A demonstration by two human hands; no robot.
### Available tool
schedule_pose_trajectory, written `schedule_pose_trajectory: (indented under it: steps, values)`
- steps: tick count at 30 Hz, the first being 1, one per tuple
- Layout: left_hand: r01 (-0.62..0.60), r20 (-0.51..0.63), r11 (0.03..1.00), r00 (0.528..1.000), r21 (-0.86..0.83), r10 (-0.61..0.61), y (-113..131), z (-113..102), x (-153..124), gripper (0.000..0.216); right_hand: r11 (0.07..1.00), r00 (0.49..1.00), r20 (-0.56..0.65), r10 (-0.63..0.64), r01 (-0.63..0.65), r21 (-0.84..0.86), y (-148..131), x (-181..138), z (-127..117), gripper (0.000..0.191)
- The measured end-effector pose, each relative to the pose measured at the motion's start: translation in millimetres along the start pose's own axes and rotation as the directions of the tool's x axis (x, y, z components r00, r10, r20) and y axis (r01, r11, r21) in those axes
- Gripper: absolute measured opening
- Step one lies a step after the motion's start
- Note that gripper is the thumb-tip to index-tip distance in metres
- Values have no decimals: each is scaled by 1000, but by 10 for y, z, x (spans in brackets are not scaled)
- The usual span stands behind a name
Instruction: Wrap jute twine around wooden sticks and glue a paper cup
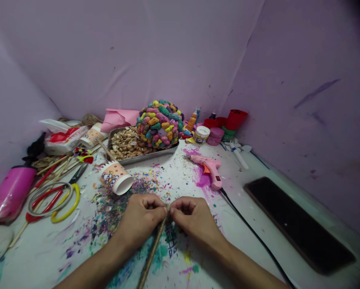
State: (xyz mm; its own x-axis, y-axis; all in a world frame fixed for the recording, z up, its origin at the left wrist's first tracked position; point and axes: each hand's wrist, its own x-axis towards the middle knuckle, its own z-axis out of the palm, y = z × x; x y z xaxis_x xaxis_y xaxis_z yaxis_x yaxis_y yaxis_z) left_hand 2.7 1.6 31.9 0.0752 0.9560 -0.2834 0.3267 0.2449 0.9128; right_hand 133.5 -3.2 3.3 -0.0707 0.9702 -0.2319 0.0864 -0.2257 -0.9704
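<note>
Quick count, going off the tray (164,153) as the center: one tray, with one colorful ball (160,124) sitting in it plus a heap of shells (127,146), too many to count. One paper cup (116,178) lying just in front of it, a second cup (92,136) off its left end. One pink glue gun (208,166) to its right. Two rings (58,198) well left and nearer me, one grey, one yellow. One pair of scissors (77,173) beside those. One dark slab (298,224) far right. Two hands (140,218) (193,218) on one stick (152,251) in front of the tray. Jars behind the glue gun: can't count them, too bunched.
</note>
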Motion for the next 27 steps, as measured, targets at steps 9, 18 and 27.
schedule_pose_trajectory:
  steps: [9, 18, 27]
  values:
    - [-28, 20, 1000, 999, 2, 28, 11, -13, -10, 9, 999, 999, 43, -33, 33, -3, 45, 11, -20, 8]
    - [-8, 29, 1000, 1000, -5, 9, -2, -19, 5, 9, 999, 999, 32, -34, 34, -9, 31, 15, -10, 9]
    - [-34, 34, 999, 999, 0, 34, -59, -17, 21, 9, 1000, 999, 47, -15, 15, 0, 21, 26, -8, 9]
